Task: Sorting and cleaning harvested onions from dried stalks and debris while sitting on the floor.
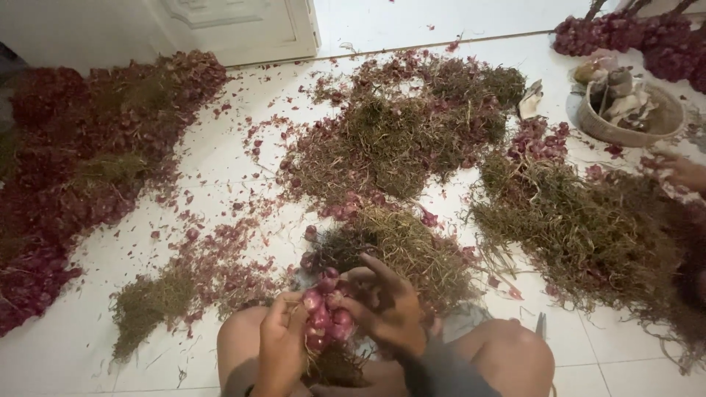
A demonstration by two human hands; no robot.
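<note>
My left hand point(282, 340) grips a bunch of small red shallots point(323, 317) from the left, just above my bare knees. From the right, my right hand point(384, 303) closes its fingers over the top of the same bunch. Dry brown roots and stalks hang from the bunch below the bulbs. Directly ahead of my hands lies a heap of dried stalks and roots point(401, 246) with a few loose shallots on it.
A large pile of red shallots point(81, 169) covers the left of the white tiled floor. More stalk heaps point(412, 125) lie in the middle and right. A round basket point(632, 110) stands at the far right, near another person's hand point(680, 170). A white door point(235, 29) is behind.
</note>
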